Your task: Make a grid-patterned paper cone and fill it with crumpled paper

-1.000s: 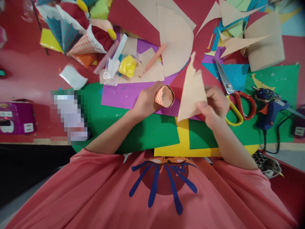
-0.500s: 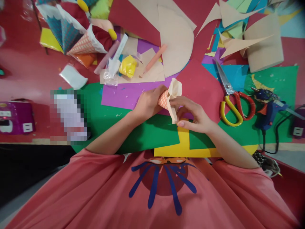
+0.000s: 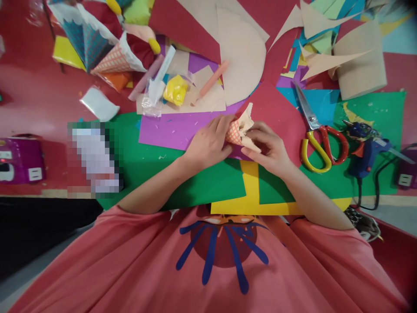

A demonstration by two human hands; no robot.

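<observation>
A small paper cone (image 3: 235, 132) with an orange-and-white lattice pattern is wrapped in the fingers of my left hand (image 3: 208, 141). Its cream-coloured torn edge flares out at the wide end, toward the right. My right hand (image 3: 269, 148) is closed on that cream edge, with thumb and fingers pinching a flap. Both hands are above purple, red and green paper sheets (image 3: 208, 184). Larger finished-looking cones, one with an orange lattice (image 3: 112, 61) and others with blue patterns (image 3: 83, 41), lie at the upper left.
Scissors (image 3: 312, 121) with red and yellow handles lie right of my hands, beside a blue glue gun (image 3: 369, 152). Clay sticks (image 3: 213, 80) and a wrapped yellow lump (image 3: 176, 90) are ahead. Cream paper scraps (image 3: 325, 63) spread at the upper right. A blurred-out object (image 3: 96, 158) is at left.
The small cone has turned so that its wide end points more to the right. Its hanging cream strip has swung up, and my right hand has moved slightly up with it.
</observation>
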